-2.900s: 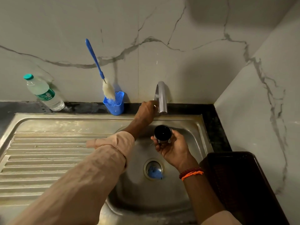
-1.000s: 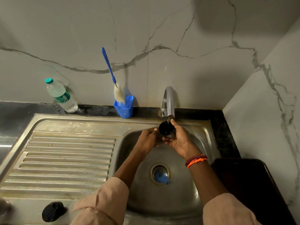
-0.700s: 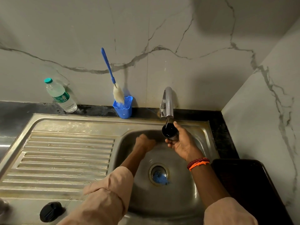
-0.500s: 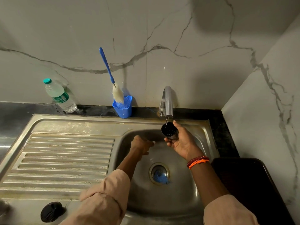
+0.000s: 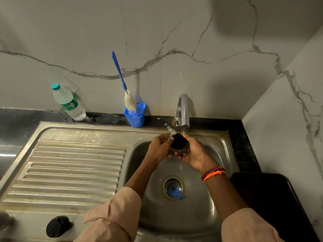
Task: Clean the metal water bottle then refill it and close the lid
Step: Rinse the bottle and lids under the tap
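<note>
Under the tap point(image 5: 182, 112), over the sink basin point(image 5: 174, 213), both hands hold the metal water bottle point(image 5: 178, 142) upright, its dark open mouth facing up — a thin stream of water falls at its rim and splashes. The left hand point(image 5: 160, 145) curls round the bottle's left side; the right hand point(image 5: 194, 151) wraps its right side and underside. A black lid point(image 5: 56, 226) lies on the draining board's near edge, well apart. Against the wall stand a blue brush point(image 5: 122, 81) in a blue holder point(image 5: 135, 115) and a plastic bottle point(image 5: 69, 103).
</note>
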